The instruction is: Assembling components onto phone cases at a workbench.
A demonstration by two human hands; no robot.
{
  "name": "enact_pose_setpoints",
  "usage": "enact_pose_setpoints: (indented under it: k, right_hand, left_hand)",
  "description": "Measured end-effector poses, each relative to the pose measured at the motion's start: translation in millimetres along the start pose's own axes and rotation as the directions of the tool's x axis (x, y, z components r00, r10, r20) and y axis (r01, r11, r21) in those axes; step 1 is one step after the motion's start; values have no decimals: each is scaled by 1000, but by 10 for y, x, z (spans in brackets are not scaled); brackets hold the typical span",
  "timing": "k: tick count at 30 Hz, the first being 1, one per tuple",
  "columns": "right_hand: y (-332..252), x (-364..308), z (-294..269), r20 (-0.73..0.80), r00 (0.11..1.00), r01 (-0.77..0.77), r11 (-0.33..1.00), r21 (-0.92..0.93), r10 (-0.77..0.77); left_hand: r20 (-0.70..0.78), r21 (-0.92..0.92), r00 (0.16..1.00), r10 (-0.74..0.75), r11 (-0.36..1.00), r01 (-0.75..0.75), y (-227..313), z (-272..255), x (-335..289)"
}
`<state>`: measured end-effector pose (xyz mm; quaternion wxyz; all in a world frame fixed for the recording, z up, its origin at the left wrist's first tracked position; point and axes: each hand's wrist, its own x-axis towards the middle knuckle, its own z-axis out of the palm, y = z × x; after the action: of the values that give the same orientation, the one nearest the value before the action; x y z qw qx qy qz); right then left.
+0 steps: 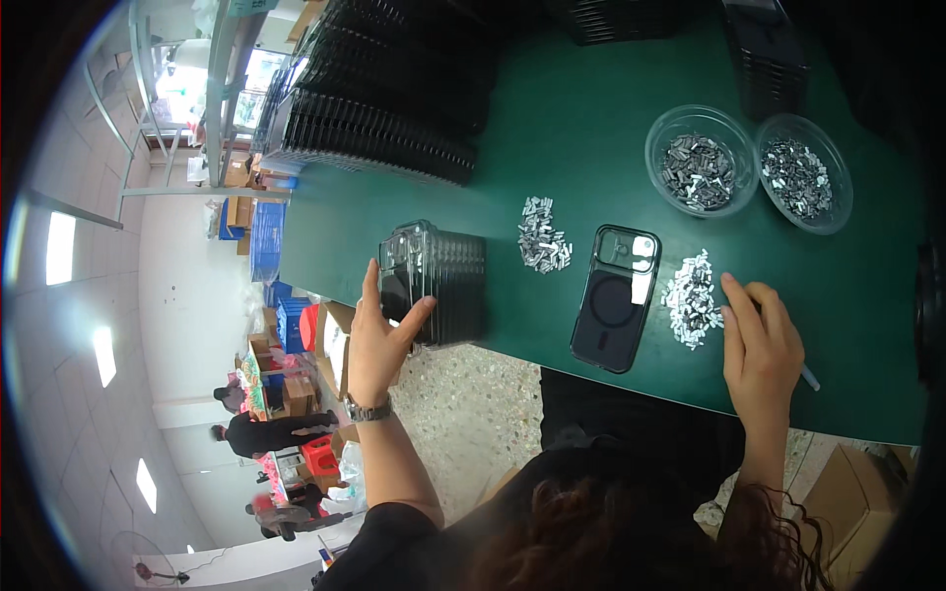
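Now finding silver pile (pixel 693 303), running twelve-to-six, at nine o'clock beside nearer right grip (pixel 764 343), parted; seeing left grip (pixel 379 342) spread at case stack (pixel 459 286).

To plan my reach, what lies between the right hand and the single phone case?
A loose pile of small silvery pieces lies between the right hand and the phone case, as the head view shows.

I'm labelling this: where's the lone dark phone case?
In the head view, the dark phone case lies right of centre on the green table, between the left pile of small pieces and the right pile by the right hand.
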<state>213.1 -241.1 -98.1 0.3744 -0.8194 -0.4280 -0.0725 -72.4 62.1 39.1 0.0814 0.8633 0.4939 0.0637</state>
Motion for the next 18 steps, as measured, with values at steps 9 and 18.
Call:
enact_pose_setpoints:
  k: [9, 18]
  right_hand:
    - [65, -16, 23, -6, 1000, -9, 1000, 26, 9]
    - [59, -13, 24, -7, 1000, -19, 1000, 25, 19]
  left_hand:
    - [-50, 152, 996, -69, 985, 76, 252, 19, 188]
    - [59, 239, 998, -25, 971, 10, 129, -47, -198]
